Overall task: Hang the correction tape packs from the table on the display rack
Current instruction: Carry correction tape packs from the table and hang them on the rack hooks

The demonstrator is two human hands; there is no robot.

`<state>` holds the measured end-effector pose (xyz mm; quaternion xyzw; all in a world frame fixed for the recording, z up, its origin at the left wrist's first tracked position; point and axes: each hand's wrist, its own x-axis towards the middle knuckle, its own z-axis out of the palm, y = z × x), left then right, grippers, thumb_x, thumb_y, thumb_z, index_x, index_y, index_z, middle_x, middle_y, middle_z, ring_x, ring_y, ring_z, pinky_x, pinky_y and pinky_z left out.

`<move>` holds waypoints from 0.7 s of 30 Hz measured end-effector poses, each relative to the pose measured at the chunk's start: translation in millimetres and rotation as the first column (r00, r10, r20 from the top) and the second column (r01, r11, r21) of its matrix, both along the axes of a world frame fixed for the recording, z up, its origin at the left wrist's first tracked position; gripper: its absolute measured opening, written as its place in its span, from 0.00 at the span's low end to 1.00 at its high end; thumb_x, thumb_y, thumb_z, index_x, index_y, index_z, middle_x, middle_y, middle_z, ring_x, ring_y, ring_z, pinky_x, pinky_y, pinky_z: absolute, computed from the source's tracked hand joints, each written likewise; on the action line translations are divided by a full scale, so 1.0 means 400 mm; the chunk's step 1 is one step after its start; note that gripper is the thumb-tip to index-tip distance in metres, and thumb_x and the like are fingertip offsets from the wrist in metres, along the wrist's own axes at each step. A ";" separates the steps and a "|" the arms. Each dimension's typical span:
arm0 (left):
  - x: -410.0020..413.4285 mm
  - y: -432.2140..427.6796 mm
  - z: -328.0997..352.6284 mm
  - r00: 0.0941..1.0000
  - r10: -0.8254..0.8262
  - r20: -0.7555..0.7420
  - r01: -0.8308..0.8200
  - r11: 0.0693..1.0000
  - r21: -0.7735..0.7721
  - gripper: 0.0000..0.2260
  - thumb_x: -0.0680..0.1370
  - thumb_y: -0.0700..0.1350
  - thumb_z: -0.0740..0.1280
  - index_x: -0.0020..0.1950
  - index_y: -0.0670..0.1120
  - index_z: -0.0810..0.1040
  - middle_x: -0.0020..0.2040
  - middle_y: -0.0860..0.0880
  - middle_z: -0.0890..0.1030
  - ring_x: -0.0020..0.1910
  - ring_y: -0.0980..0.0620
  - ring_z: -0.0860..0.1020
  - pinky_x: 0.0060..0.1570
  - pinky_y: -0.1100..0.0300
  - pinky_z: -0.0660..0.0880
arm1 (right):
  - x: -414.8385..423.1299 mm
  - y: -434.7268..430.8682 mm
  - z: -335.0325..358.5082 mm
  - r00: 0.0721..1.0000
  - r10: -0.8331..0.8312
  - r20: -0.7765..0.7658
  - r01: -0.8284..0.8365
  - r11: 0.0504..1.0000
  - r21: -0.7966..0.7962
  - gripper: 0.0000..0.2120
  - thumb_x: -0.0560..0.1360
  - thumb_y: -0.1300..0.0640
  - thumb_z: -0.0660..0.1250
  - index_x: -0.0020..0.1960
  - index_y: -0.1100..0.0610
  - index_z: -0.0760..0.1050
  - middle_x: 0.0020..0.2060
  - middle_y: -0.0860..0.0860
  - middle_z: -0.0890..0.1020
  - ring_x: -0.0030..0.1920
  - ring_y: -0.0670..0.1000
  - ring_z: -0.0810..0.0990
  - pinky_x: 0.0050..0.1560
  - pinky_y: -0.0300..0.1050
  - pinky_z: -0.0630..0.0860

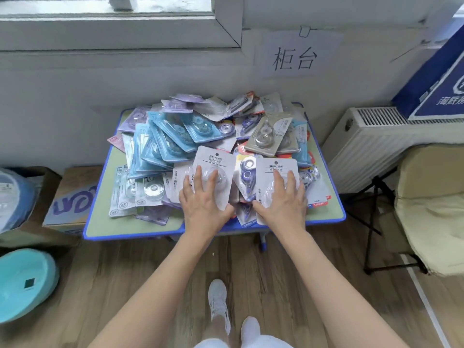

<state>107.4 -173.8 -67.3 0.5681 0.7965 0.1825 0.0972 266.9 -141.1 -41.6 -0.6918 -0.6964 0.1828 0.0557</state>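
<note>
Two hands pressed flat on white packs atop the heap

The left hand (pixel 203 199) and right hand (pixel 282 199) lie spread with fingers nearly straight. Each covers one correction tape pack (pixel 213 160) (pixel 276 165) on the table (pixel 113 227), and the palms hide the packs' lower edges.

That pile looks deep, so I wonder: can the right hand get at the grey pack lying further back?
Probably yes. The grey pack lies on top of the pile with nothing over it, just beyond the right hand, though that hand rests on a white pack.

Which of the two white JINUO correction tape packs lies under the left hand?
The left white JINUO pack, beside the light-blue packs; its twin lies under the right hand.
</note>
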 end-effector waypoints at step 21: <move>0.280 -0.211 -0.024 0.702 -0.712 0.037 0.710 0.703 0.047 0.36 0.65 0.59 0.57 0.72 0.49 0.68 0.73 0.42 0.66 0.68 0.33 0.65 0.61 0.38 0.67 | 0.217 -0.495 -0.044 0.720 -0.688 -0.096 0.692 0.722 0.011 0.42 0.72 0.44 0.69 0.77 0.51 0.50 0.76 0.53 0.49 0.74 0.62 0.47 0.72 0.54 0.53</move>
